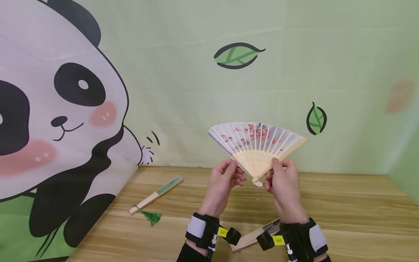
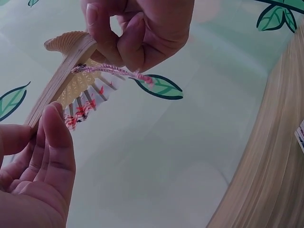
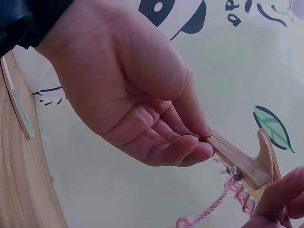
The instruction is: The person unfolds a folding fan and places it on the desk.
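Note:
A spread folding fan (image 1: pixel 255 138) with pale paper, red blossoms and light wooden ribs is held up in front of the backdrop in the head view. My left hand (image 1: pixel 220 182) pinches its left outer rib between thumb and fingers. On the other side, my right hand (image 1: pixel 285 182) pinches the right outer rib near the pivot. From the pivot hangs a pink twisted cord (image 2: pixel 109 70), seen closely in the left wrist view. The right wrist view shows the left thumb and fingertips (image 3: pixel 202 148) on the wooden rib, with part of the right hand at the lower right corner.
A folded fan (image 1: pixel 157 194) with a green section and green tassel (image 1: pixel 152 217) lies on the wooden table (image 1: pixel 353 203) at left. Another folded fan (image 1: pixel 250 239) lies beneath the wrists, partly hidden. A panda-print backdrop (image 1: pixel 176 91) stands behind.

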The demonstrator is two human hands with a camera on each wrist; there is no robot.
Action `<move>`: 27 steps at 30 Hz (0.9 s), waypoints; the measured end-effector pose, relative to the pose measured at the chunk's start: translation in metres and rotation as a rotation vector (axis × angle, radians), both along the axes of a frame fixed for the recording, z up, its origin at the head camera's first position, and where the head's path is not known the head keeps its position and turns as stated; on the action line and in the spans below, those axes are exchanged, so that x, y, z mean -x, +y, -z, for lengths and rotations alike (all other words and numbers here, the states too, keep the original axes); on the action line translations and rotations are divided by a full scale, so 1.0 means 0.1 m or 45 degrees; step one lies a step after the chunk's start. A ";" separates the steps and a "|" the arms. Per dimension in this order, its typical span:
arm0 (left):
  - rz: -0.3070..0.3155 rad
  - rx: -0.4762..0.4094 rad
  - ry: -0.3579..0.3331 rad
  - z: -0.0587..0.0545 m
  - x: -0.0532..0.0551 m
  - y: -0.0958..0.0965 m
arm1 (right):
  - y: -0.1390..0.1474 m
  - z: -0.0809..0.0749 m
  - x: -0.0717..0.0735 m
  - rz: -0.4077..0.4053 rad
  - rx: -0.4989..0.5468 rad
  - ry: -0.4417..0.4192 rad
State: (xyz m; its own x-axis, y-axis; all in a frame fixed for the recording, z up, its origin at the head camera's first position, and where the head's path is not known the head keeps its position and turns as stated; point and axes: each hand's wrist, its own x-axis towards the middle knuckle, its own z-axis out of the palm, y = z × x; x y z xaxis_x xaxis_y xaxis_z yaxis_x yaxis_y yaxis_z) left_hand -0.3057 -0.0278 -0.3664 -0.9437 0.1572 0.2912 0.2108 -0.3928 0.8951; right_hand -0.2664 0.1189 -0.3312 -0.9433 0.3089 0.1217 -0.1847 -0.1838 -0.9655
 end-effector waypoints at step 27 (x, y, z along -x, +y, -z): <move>0.012 -0.027 0.034 -0.04 -0.02 -0.02 | -0.03 -0.02 -0.06 0.089 0.062 0.054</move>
